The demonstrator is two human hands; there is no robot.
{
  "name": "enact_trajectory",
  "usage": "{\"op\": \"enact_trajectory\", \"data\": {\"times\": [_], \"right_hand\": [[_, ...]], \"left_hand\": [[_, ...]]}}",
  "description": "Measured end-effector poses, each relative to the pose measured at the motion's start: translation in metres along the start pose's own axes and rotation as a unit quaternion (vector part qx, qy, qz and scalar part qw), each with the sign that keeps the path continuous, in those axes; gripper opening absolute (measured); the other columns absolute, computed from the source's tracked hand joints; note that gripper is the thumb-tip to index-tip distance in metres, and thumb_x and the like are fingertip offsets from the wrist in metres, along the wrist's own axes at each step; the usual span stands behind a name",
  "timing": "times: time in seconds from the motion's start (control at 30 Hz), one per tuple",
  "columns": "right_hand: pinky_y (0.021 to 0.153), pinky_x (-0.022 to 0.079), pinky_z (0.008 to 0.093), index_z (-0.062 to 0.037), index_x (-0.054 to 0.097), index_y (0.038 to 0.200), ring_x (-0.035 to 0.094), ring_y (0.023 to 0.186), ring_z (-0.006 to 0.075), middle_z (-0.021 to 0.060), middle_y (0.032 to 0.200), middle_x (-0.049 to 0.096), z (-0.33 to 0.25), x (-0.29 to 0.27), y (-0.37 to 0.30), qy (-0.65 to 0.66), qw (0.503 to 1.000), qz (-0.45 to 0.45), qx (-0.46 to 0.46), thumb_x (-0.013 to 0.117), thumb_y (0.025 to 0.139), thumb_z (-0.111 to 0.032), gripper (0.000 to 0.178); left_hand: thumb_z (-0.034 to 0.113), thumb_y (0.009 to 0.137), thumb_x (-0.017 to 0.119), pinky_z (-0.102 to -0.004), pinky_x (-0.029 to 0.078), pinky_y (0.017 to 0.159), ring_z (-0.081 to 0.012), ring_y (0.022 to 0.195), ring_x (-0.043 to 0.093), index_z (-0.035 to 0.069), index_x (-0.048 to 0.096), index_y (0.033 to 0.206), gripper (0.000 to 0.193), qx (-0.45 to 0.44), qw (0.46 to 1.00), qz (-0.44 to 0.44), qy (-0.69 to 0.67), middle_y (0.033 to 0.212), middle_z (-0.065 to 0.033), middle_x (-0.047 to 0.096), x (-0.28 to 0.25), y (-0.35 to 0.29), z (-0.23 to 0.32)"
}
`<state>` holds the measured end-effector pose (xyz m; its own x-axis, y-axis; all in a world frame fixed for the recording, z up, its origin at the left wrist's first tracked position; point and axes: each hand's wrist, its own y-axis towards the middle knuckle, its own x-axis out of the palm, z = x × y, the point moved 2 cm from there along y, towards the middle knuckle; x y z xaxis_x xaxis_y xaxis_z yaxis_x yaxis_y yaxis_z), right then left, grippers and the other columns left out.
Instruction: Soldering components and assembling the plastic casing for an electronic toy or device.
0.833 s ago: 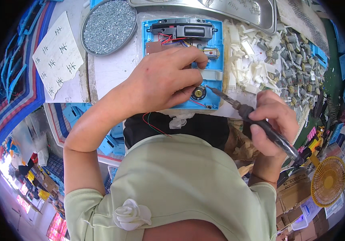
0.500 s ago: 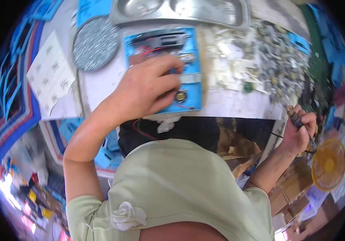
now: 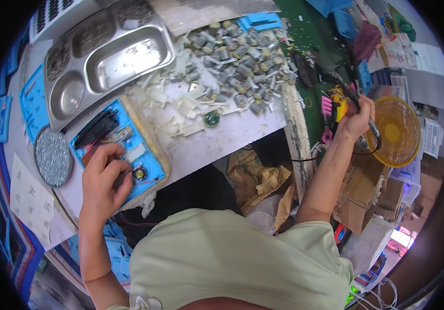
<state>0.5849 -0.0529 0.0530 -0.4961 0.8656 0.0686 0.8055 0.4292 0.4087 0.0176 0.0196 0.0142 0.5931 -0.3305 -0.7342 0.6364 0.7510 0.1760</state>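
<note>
My left hand (image 3: 104, 178) rests at the near left side of a blue plastic housing (image 3: 155, 168). Its fingers are curled in, and what they pinch, if anything, is hidden. Inside the housing are a black part (image 3: 97, 128), red wires, a whitish strip (image 3: 134, 152) and a round metal piece (image 3: 140, 173). My right hand (image 3: 357, 120) is out to the right, closed round a dark, corded, pen-shaped tool (image 3: 353, 95) that looks like a soldering iron. The tool points away from me over the green surface.
Beyond the housing lies a steel compartment tray (image 3: 167, 51). A round dish of small silvery pieces (image 3: 53, 156) stands left. Small motor-like grey cylinders (image 3: 242, 62) are heaped at the table's far side, near a green round piece (image 3: 211, 118). A yellow basket (image 3: 407, 132) and cardboard boxes (image 3: 359, 199) sit right.
The view has swung to the right, so the table appears tilted and further left. My right hand has reached forward with the tool. My left hand has drawn back toward the housing's near left side.
</note>
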Motion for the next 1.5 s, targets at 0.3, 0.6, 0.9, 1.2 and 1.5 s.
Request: {"op": "enact_trajectory", "data": {"times": [0.3,0.6,0.9,1.2,1.5], "right_hand": [[0.079,0.055,0.0344,0.0027,0.058,0.128,0.06,0.078,0.0189,0.015,0.107,0.068,0.025,0.032,-0.063,0.196,0.923,-0.142,0.298,0.063,0.1,-0.022,0.037],[0.07,0.048,0.0391,-0.0059,0.07,0.08,0.059,0.074,0.0288,0.0077,0.075,0.065,-0.057,0.263,-0.27,-0.131,0.802,-0.543,-0.211,0.081,0.077,-0.015,0.014],[0.067,0.05,0.0443,-0.0072,0.065,0.07,0.061,0.073,0.031,0.0085,0.07,0.064,-0.073,0.284,-0.271,-0.256,0.699,-0.594,-0.306,0.075,0.077,-0.023,0.02],[0.069,0.053,0.0466,-0.0045,0.066,0.077,0.065,0.076,0.0346,0.0143,0.076,0.068,-0.083,0.289,-0.276,-0.298,0.652,-0.598,-0.358,0.072,0.077,-0.017,0.014],[0.068,0.052,0.0417,-0.0032,0.067,0.087,0.068,0.078,0.0299,0.0121,0.076,0.068,-0.063,0.295,-0.254,-0.279,0.641,-0.715,0.002,0.077,0.084,-0.024,0.023]], "left_hand": [[0.003,0.073,0.075,-0.0352,0.053,0.07,-0.0269,0.085,0.065,0.006,0.073,0.096,0.024,0.047,0.998,0.038,-0.018,0.111,-0.0138,0.063,-0.008,-0.014,-0.013],[-0.002,0.074,0.073,-0.033,0.053,0.066,-0.0246,0.084,0.064,0.005,0.075,0.095,0.023,0.031,0.983,0.18,-0.037,0.105,-0.0117,0.062,-0.002,-0.023,-0.01],[0.01,0.072,0.078,-0.0401,0.041,0.087,-0.0248,0.095,0.059,0.013,0.077,0.104,0.031,0.02,0.973,0.188,0.131,0.107,-0.0044,0.062,-0.005,0.0,-0.003],[0.018,0.075,0.076,-0.046,0.035,0.096,-0.0258,0.105,0.055,0.016,0.077,0.104,0.029,0.006,0.965,0.178,0.193,0.111,-0.0025,0.061,0.003,0.003,-0.008],[0.008,0.068,0.083,-0.0378,0.047,0.082,-0.0276,0.101,0.057,0.009,0.072,0.091,0.025,0.023,0.979,0.185,0.084,0.11,-0.007,0.06,-0.017,0.017,-0.027]]}}
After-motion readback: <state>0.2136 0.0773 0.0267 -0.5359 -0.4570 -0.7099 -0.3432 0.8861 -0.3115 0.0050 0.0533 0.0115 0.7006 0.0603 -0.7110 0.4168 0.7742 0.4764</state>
